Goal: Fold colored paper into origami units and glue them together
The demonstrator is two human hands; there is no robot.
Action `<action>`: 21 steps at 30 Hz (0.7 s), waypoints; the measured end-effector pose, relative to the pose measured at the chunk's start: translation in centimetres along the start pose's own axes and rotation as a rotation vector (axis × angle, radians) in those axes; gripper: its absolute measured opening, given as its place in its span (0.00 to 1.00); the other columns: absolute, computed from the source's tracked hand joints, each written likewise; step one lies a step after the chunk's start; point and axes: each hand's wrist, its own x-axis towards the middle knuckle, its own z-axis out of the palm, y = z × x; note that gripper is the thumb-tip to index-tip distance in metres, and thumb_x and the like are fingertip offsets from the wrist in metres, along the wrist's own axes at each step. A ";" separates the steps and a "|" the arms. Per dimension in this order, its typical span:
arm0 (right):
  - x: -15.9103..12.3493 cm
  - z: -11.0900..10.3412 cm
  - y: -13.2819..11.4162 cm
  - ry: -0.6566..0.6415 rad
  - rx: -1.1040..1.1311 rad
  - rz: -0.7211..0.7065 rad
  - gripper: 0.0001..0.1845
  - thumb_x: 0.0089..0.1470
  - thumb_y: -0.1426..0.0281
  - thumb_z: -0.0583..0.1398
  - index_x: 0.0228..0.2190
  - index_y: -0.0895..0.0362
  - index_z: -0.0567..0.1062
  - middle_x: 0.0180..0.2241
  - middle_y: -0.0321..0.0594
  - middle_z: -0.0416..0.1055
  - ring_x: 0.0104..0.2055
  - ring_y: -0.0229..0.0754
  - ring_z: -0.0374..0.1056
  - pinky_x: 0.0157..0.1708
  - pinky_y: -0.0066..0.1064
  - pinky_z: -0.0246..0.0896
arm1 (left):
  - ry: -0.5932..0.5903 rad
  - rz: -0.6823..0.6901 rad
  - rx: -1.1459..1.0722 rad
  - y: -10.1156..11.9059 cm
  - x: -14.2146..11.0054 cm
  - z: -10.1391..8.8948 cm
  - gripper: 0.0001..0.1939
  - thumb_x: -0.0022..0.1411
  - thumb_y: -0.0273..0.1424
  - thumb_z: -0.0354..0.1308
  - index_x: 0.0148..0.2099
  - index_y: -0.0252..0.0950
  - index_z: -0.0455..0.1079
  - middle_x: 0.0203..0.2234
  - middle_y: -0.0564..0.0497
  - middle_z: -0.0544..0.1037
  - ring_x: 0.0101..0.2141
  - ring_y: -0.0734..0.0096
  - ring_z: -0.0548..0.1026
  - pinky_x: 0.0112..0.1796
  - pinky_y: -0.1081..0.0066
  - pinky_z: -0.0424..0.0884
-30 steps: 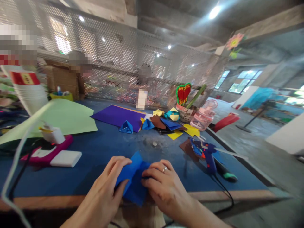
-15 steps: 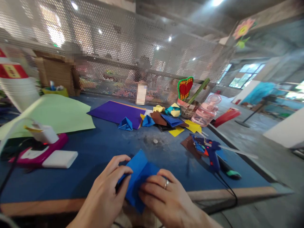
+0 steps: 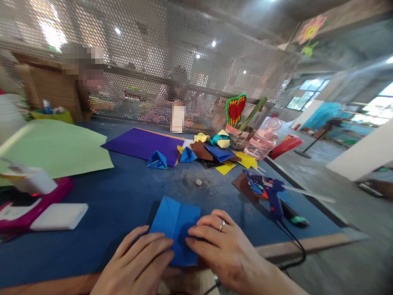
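A creased sheet of blue origami paper [image 3: 178, 229] lies spread near the front edge of the table, with a fold line down its middle. My left hand [image 3: 138, 258] rests its stretched fingers over the paper's lower left part. At the right edge, my right hand [image 3: 217, 246], with a ring on one finger, holds the paper between bent fingers and a thumb that is hidden. Beyond the paper, two small folded blue paper pieces [image 3: 157, 159] stand on the table.
A glue gun [image 3: 273, 192] with a cord lies at the right. Behind are purple paper [image 3: 141, 143], yellow paper [image 3: 247, 159] and a pink bottle [image 3: 260, 141]. Light green paper [image 3: 61, 151] and a magenta power strip [image 3: 58, 190] occupy the left. A perforated metal screen [image 3: 147, 53] stands at the back.
The blue paper has gone from raised and partly folded to flatter and more opened out. My left hand has let go of its pinch and moved down onto the sheet. The view has shifted.
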 end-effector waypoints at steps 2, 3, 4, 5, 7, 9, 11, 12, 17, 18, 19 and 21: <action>0.1 0.0 0.3 0.022 -0.005 0.009 0.14 0.64 0.72 0.50 0.46 0.52 0.72 0.45 0.33 0.74 0.47 0.38 0.62 0.53 0.37 0.46 | 0.079 -0.032 0.003 0.0 -0.4 0.6 0.16 0.66 0.26 0.44 0.40 0.40 0.75 0.37 0.57 0.80 0.42 0.77 0.73 0.57 0.71 0.55; 0.2 0.0 0.3 0.034 -0.009 0.019 0.14 0.63 0.72 0.50 0.46 0.52 0.72 0.45 0.33 0.74 0.47 0.38 0.62 0.53 0.36 0.46 | 0.089 -0.040 0.016 0.0 -0.6 0.8 0.16 0.66 0.26 0.44 0.41 0.39 0.75 0.37 0.57 0.80 0.43 0.77 0.73 0.57 0.70 0.56; 0.3 0.0 0.4 0.043 -0.013 0.024 0.13 0.63 0.73 0.51 0.45 0.52 0.72 0.45 0.33 0.74 0.47 0.37 0.63 0.52 0.35 0.46 | 0.050 -0.036 0.033 0.0 -0.6 0.8 0.16 0.66 0.26 0.45 0.42 0.39 0.75 0.39 0.56 0.80 0.44 0.76 0.73 0.56 0.70 0.57; 0.5 -0.1 0.5 0.047 -0.017 0.019 0.13 0.63 0.73 0.51 0.45 0.52 0.72 0.45 0.33 0.74 0.47 0.37 0.63 0.52 0.35 0.47 | 0.010 -0.026 0.051 -0.1 -0.5 0.8 0.16 0.66 0.26 0.45 0.43 0.38 0.75 0.40 0.56 0.80 0.44 0.75 0.74 0.55 0.70 0.59; 0.7 -0.1 0.5 0.037 -0.023 -0.008 0.13 0.64 0.72 0.50 0.45 0.52 0.72 0.44 0.32 0.74 0.46 0.36 0.63 0.51 0.35 0.48 | -0.079 0.002 0.078 -0.2 -0.3 0.4 0.16 0.65 0.26 0.46 0.45 0.38 0.74 0.43 0.55 0.79 0.45 0.73 0.74 0.52 0.71 0.62; 0.9 -0.2 0.5 0.008 -0.022 -0.034 0.14 0.65 0.71 0.49 0.45 0.51 0.73 0.44 0.33 0.75 0.45 0.36 0.64 0.51 0.35 0.49 | -0.124 0.019 0.086 -0.2 -0.2 0.0 0.16 0.65 0.25 0.46 0.47 0.38 0.73 0.45 0.56 0.78 0.46 0.72 0.73 0.51 0.70 0.63; 1.1 -0.4 0.5 -0.024 -0.008 -0.045 0.15 0.65 0.72 0.49 0.46 0.52 0.72 0.43 0.33 0.75 0.45 0.37 0.64 0.51 0.35 0.50 | -0.121 -0.017 0.077 0.0 -0.5 0.0 0.17 0.65 0.25 0.45 0.49 0.39 0.73 0.45 0.56 0.78 0.47 0.72 0.73 0.52 0.69 0.62; 1.1 -0.5 0.5 -0.041 0.006 -0.046 0.15 0.64 0.72 0.49 0.46 0.52 0.72 0.43 0.34 0.75 0.45 0.37 0.64 0.51 0.35 0.50 | -0.119 -0.043 0.068 0.1 -0.7 0.0 0.17 0.66 0.25 0.45 0.49 0.40 0.72 0.46 0.57 0.78 0.48 0.72 0.72 0.53 0.68 0.62; 1.6 -1.4 0.6 -0.166 0.085 -0.040 0.17 0.61 0.75 0.50 0.47 0.56 0.72 0.45 0.38 0.73 0.46 0.41 0.63 0.49 0.37 0.55 | -0.122 -0.080 0.036 0.3 -1.5 0.6 0.18 0.67 0.26 0.42 0.51 0.41 0.71 0.48 0.57 0.76 0.51 0.72 0.70 0.55 0.67 0.59; 1.7 -1.6 0.7 -0.194 0.096 -0.034 0.17 0.60 0.76 0.50 0.47 0.56 0.72 0.45 0.38 0.73 0.46 0.41 0.63 0.48 0.37 0.55 | -0.123 -0.067 0.039 0.1 -1.5 0.6 0.18 0.68 0.26 0.43 0.51 0.41 0.71 0.49 0.57 0.76 0.50 0.72 0.70 0.56 0.67 0.58; 1.8 -1.8 0.8 -0.218 0.108 -0.025 0.17 0.60 0.76 0.50 0.47 0.56 0.72 0.45 0.38 0.73 0.46 0.41 0.63 0.48 0.37 0.56 | -0.125 -0.036 0.043 0.0 -1.5 0.7 0.18 0.68 0.27 0.43 0.52 0.41 0.71 0.49 0.58 0.76 0.50 0.73 0.70 0.57 0.68 0.57; 2.0 -2.1 0.9 -0.248 0.135 0.001 0.16 0.60 0.76 0.51 0.46 0.55 0.73 0.46 0.38 0.72 0.46 0.40 0.63 0.48 0.36 0.56 | -0.130 0.032 0.055 -0.4 -1.4 0.7 0.18 0.68 0.27 0.44 0.53 0.39 0.70 0.49 0.58 0.76 0.50 0.74 0.70 0.59 0.69 0.54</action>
